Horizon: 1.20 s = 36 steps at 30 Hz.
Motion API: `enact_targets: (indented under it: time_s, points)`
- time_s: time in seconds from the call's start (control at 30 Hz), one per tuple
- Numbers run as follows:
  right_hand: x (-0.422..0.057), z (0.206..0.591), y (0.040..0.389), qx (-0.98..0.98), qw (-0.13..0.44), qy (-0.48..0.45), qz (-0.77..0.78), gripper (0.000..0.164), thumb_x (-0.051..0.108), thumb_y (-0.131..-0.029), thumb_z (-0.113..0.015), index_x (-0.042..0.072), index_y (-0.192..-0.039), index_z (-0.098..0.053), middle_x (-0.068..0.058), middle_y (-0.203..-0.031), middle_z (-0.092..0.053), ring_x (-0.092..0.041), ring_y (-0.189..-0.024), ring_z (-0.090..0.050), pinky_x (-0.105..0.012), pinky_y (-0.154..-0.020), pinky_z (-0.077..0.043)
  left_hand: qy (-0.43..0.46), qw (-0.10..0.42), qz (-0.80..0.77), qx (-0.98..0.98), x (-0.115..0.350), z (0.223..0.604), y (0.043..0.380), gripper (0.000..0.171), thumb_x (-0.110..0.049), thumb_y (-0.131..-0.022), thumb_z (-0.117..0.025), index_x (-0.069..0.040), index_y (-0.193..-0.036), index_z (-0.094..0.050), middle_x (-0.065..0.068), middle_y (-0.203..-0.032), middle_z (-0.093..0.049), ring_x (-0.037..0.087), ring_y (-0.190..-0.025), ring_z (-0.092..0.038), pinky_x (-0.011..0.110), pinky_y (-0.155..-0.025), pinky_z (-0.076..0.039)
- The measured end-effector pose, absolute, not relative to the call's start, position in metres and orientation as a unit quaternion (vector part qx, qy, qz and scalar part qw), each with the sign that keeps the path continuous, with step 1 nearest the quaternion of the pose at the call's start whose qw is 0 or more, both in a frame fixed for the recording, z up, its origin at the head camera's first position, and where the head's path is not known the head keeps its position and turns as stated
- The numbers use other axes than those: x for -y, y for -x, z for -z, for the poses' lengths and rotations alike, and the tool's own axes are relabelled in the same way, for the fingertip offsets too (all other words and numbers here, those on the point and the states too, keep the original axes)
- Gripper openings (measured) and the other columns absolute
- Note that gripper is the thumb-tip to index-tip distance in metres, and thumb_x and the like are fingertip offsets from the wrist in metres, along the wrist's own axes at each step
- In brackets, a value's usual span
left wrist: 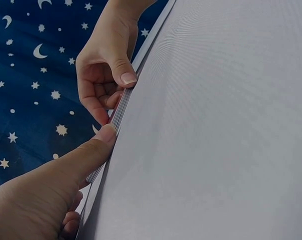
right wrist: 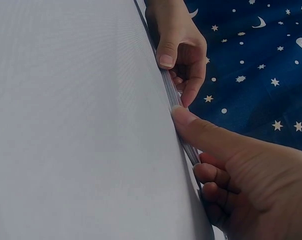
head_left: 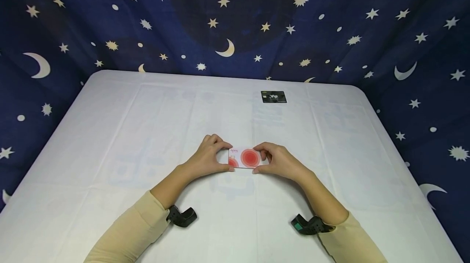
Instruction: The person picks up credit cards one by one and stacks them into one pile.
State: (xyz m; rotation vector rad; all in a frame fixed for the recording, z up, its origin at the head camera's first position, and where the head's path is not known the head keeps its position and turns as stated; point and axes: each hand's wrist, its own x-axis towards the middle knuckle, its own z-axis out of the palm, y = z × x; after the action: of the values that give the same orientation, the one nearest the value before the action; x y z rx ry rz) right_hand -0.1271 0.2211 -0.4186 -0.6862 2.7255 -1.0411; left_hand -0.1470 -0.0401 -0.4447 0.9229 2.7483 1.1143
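A small stack of cards [head_left: 251,158] lies flat at the middle of the table, its white top card printed with red circles. My left hand [head_left: 207,154] holds the stack's left end between thumb and fingers. At the opposite end, my right hand [head_left: 280,161] grips it the same way, thumb on the near long edge. Both wrist views show the layered edges of the card stack [left wrist: 122,107], with the thumbs against them. Most of the top face is hidden in those views. Farther back lies a black card [head_left: 273,96] marked "Vip", touched by neither hand.
A white cloth with faint creases covers the table [head_left: 147,124]. Behind and beside it hangs a dark blue curtain [head_left: 242,18] with stars and moons. Black wrist devices [head_left: 183,217] sit on both forearms, near the beige sleeves [head_left: 134,230].
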Motion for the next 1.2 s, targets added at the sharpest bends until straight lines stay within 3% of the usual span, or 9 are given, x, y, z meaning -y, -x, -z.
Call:
enact_targets:
  time_s: [1.2]
  points:
    - [-0.2227,0.4179,0.1263,-0.902,0.075,0.228,0.359,0.056,0.029,-0.063,-0.088,0.005,-0.108,-0.065,0.000,-0.079,-0.052,-0.009,-0.067,-0.043,-0.021,-0.060,-0.038,-0.300,0.025,-0.360,-0.883,0.0405,0.4448,0.1483,0.064,-0.039,-0.063,-0.086,-0.012,-0.117,-0.065,0.001,-0.101,-0.048,0.020,-0.097,-0.039,0.034,-0.085,-0.038]
